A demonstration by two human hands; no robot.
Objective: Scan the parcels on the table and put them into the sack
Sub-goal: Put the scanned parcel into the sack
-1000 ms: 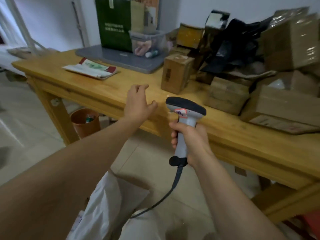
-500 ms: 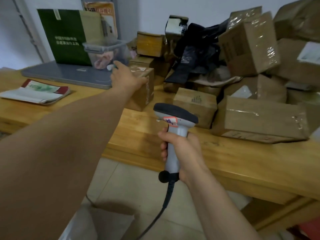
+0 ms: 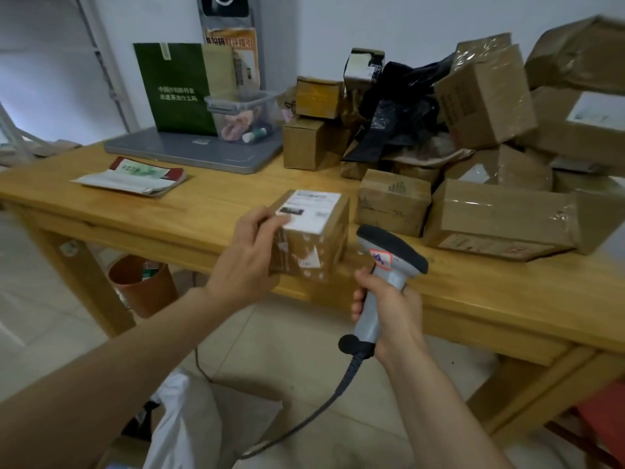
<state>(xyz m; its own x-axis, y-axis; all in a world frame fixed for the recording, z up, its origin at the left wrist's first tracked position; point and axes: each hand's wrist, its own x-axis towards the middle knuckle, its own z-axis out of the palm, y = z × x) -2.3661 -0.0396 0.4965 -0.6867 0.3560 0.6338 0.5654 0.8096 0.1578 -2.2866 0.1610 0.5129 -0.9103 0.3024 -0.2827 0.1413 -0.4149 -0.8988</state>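
Left hand (image 3: 241, 262) grips small box (image 3: 311, 236); right hand (image 3: 392, 311) grips scanner (image 3: 389, 255). Unscanned; parcel pile (image 3: 490, 164) remains; sack (image 3: 182, 424) awaits.

A long wooden table (image 3: 209, 211) runs across the middle of the frame, with a folded booklet (image 3: 135, 177) lying flat at its left, a closed grey laptop (image 3: 189, 152) behind it toward the upper centre, and a heap of brown cardboard parcels (image 3: 500, 214) crowding the right side.
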